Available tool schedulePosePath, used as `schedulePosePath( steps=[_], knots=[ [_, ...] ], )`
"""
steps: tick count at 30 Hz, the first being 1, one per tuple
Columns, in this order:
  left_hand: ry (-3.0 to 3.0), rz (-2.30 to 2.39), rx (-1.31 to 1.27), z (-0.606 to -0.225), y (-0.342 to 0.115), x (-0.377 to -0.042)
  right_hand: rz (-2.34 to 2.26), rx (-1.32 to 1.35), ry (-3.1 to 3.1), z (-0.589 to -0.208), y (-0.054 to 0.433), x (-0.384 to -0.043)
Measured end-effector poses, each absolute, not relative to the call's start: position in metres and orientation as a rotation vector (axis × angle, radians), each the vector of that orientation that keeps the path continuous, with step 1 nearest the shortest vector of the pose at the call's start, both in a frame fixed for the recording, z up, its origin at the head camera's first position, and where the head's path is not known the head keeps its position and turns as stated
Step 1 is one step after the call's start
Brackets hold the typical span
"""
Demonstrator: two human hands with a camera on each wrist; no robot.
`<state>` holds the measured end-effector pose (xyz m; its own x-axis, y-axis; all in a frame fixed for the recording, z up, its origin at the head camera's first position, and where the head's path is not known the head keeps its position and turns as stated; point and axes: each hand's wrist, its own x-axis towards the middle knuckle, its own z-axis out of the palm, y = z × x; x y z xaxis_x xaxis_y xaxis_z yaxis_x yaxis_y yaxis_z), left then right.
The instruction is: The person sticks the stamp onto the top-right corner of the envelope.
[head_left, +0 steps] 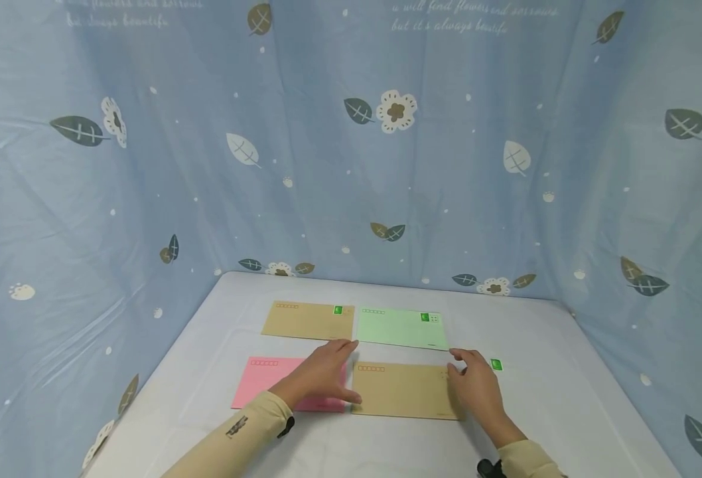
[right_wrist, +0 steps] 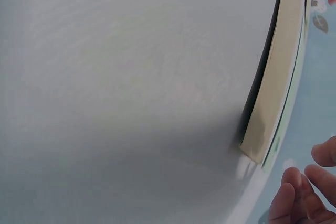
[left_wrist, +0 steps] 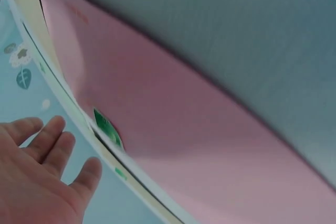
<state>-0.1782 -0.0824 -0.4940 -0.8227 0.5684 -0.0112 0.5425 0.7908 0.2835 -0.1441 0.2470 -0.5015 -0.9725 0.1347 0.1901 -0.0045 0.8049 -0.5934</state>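
Observation:
A brown envelope [head_left: 405, 395] with a row of red postcode boxes lies flat between my two hands. My left hand [head_left: 321, 375] spreads its thumb and fingers over the right part of a pink envelope [head_left: 258, 385], the thumb tip near the brown envelope's left edge. In the left wrist view a green stamp [left_wrist: 107, 129] shows on the pink envelope; the hand hides it in the head view. Loosely bent fingers of my right hand [head_left: 476, 388] reach over the brown envelope's right edge, with nothing visible in them. Whether they touch the paper I cannot tell.
Behind lie another brown envelope [head_left: 303, 323] and a light green envelope [head_left: 395, 330], each with a green stamp at its upper right. A loose green stamp [head_left: 496, 364] rests on the white table [head_left: 542, 411] right of my right hand. A blue patterned curtain [head_left: 327, 166] surrounds the table.

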Motion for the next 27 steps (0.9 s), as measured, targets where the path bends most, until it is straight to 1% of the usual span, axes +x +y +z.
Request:
schedulePosePath(
  steps=[27],
  knots=[
    [2.873, 0.273, 0.881, -0.507, -0.072, -0.165, 0.861, -0.148, -2.748, -0.506, 0.286, -0.139]
  ],
)
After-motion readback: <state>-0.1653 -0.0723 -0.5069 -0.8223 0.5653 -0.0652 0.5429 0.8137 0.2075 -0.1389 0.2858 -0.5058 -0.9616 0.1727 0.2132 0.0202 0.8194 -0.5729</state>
